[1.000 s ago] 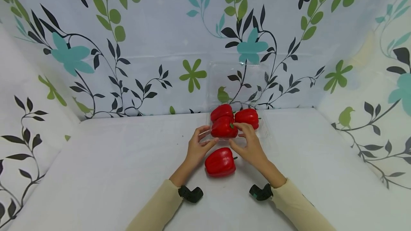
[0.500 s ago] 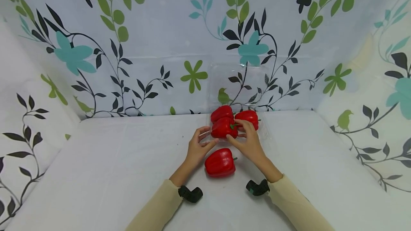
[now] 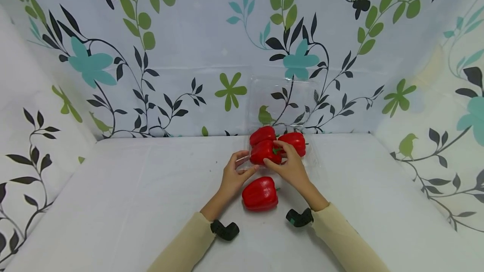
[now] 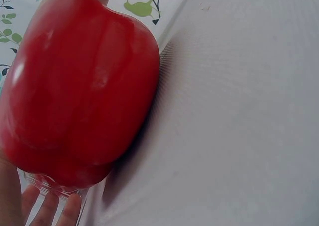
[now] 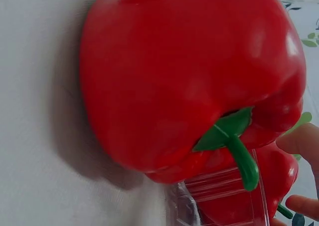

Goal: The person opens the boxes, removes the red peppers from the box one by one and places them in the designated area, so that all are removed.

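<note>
In the head view, three red bell peppers sit in a clear plastic container: one at back left point(image 3: 261, 135), one at right point(image 3: 294, 142), and one in front point(image 3: 261, 153). My left hand point(image 3: 231, 176) holds the container's front left corner, fingers along its side and thumb at the front. Its fingertips point(image 4: 70, 208) touch the clear wall in the left wrist view. My right hand point(image 3: 293, 172) grips the front pepper by its stem end, thumb low, index finger above. Another bell pepper point(image 3: 260, 194) lies on the table between my forearms, blocking much of both wrist views.
The container's clear lid point(image 3: 280, 100) stands raised against the patterned cloth backdrop point(image 3: 181, 45). A white cloth covers the table point(image 3: 151, 188). Each wrist wears a black camera mount, on the left point(image 3: 225, 230) and on the right point(image 3: 299, 217).
My right hand has shifted slightly left, and its thumb has come in against the front pepper, which has turned a little so that its stem shows more. The left hand stays at the container.
</note>
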